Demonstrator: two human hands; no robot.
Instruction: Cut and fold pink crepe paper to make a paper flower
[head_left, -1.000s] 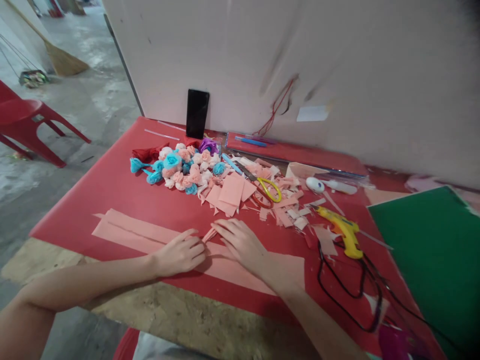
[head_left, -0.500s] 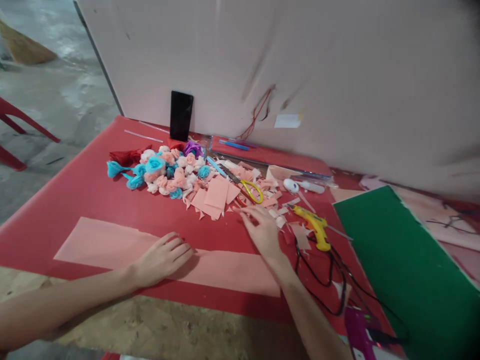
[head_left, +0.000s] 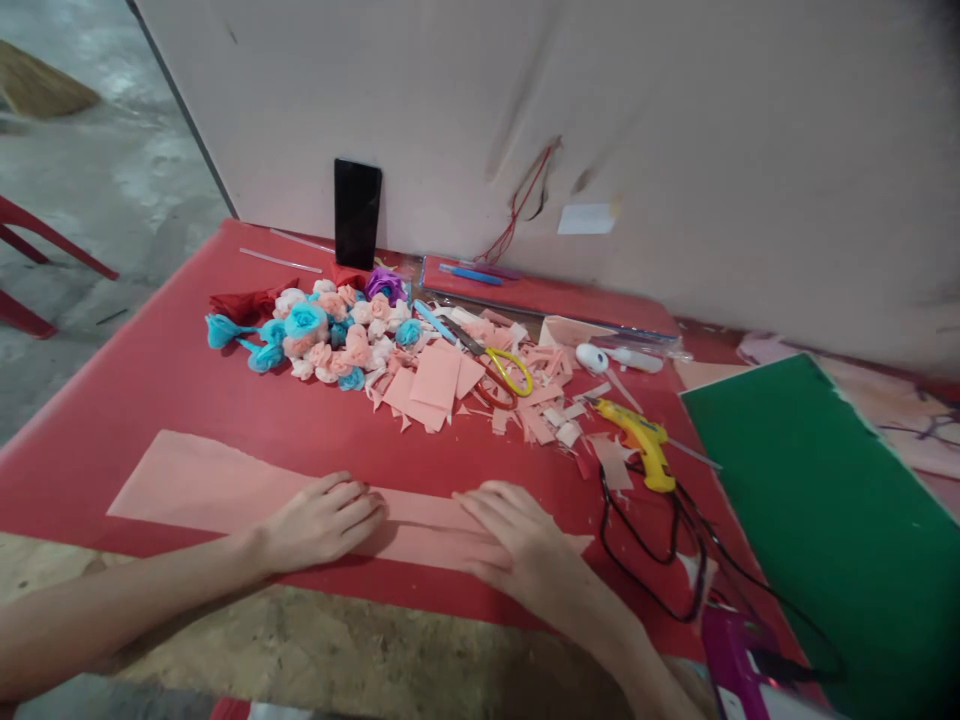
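Note:
A long strip of pink crepe paper [head_left: 202, 485] lies across the front of the red table. My left hand [head_left: 330, 520] rests on the middle of the strip, fingers slightly bent and lying against it. Over its right part is my right hand [head_left: 517, 545], fingers stretched toward the strip's far edge and thumb apart near the lower edge. A crease shows in the paper between the hands. Beyond them are scissors [head_left: 510, 370] with yellow and red handles, lying among pink paper scraps [head_left: 536, 410] and cut pink squares [head_left: 435, 385].
Paper roses [head_left: 322, 335] in blue, pink and white are heaped at the back left, near a standing phone [head_left: 357, 215]. At right lie a yellow glue gun [head_left: 637, 440] with a black cord, a green board [head_left: 825, 520] and a purple device [head_left: 739, 650].
My right hand has come down and nearer from beside the scissors onto the pink strip. The strip's right end is now creased and partly covered. My left hand stays in place.

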